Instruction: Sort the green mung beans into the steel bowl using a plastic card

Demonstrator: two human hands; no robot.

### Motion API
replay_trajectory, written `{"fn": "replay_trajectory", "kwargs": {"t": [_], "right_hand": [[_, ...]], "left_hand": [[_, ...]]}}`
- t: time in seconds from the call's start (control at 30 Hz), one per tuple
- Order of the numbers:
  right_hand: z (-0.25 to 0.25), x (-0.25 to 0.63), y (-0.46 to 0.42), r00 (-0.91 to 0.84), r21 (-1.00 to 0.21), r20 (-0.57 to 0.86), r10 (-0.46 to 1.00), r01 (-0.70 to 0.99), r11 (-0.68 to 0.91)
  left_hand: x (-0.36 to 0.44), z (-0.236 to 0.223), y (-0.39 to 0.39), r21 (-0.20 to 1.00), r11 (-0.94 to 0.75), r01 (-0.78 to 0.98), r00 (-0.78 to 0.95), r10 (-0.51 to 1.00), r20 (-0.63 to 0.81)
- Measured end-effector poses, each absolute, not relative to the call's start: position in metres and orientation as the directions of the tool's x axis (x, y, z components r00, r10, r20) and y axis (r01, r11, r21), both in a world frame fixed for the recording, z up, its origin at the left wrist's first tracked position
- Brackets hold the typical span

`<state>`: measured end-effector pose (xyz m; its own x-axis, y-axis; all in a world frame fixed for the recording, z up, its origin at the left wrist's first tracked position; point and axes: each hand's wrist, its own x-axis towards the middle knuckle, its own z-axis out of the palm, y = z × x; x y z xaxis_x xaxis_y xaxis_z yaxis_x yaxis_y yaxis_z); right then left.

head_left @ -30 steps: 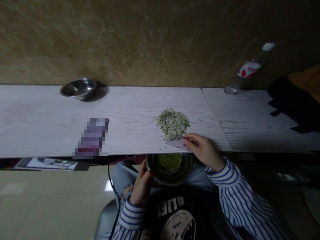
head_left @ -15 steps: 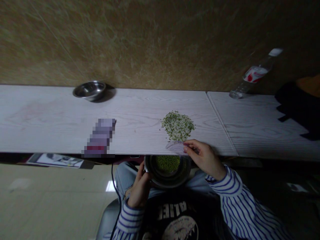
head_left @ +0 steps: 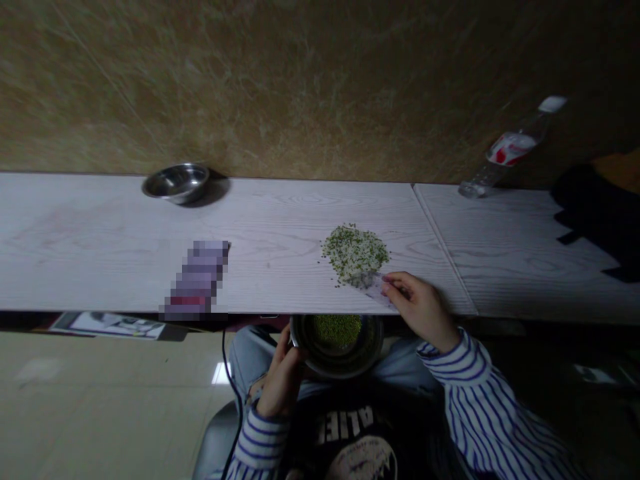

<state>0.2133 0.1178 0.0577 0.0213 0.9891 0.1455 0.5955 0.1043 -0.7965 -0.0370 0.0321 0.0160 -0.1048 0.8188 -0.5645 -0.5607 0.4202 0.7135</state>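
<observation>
Heap of green and white grains [head_left: 354, 252], just right of centre on table [head_left: 270, 220]. Right hand [head_left: 425, 308]: grip pinched on translucent scraper [head_left: 371, 285]; I'd use short, flat strokes. Left hand [head_left: 281, 381]: grip clamped on steel bowl [head_left: 369, 348], best level.

Since the last picture, the bare right hand [head_left: 423, 310] has shifted up and rightward, right of the frame's lower middle. Its thin translucent pale-purple sheet [head_left: 376, 288], then just below the green-and-white heap of small grains [head_left: 354, 252], now overlaps the heap's lower edge.
</observation>
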Motion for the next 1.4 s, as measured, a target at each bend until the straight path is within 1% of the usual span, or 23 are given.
{"fn": "replay_trajectory", "kwargs": {"t": [0.2, 0.4, 0.63, 0.77, 1.0, 1.17, 1.4], "right_hand": [[0.063, 0.220, 0.133, 0.036, -0.801, 0.142, 0.989, 0.592, 0.093], [0.068, 0.213, 0.126, 0.016, -0.790, 0.166, 0.986, 0.600, 0.123], [0.065, 0.207, 0.119, -0.023, -0.812, 0.125, 0.992, 0.572, 0.115], [0.066, 0.207, 0.119, 0.015, -0.819, 0.139, 0.990, 0.563, 0.107], [0.066, 0.200, 0.117, -0.026, -0.811, 0.120, 0.992, 0.574, 0.113], [0.067, 0.203, 0.118, 0.009, -0.810, 0.122, 0.993, 0.579, 0.094], [0.063, 0.202, 0.117, 0.007, -0.815, 0.127, 0.992, 0.570, 0.100]], "left_hand": [[-0.036, 0.015, 0.036, 0.727, 0.409, -0.551, -0.119, 0.824, -0.554], [-0.037, 0.014, 0.039, 0.728, 0.411, -0.549, -0.118, 0.824, -0.554], [-0.042, 0.012, 0.037, 0.721, 0.432, -0.542, -0.065, 0.834, -0.548], [-0.040, 0.010, 0.038, 0.723, 0.410, -0.556, -0.093, 0.834, -0.545], [-0.042, 0.010, 0.039, 0.709, 0.417, -0.569, -0.075, 0.832, -0.550], [-0.041, 0.010, 0.038, 0.708, 0.398, -0.584, -0.097, 0.831, -0.547], [-0.041, 0.006, 0.036, 0.704, 0.390, -0.593, -0.110, 0.827, -0.551]]}}
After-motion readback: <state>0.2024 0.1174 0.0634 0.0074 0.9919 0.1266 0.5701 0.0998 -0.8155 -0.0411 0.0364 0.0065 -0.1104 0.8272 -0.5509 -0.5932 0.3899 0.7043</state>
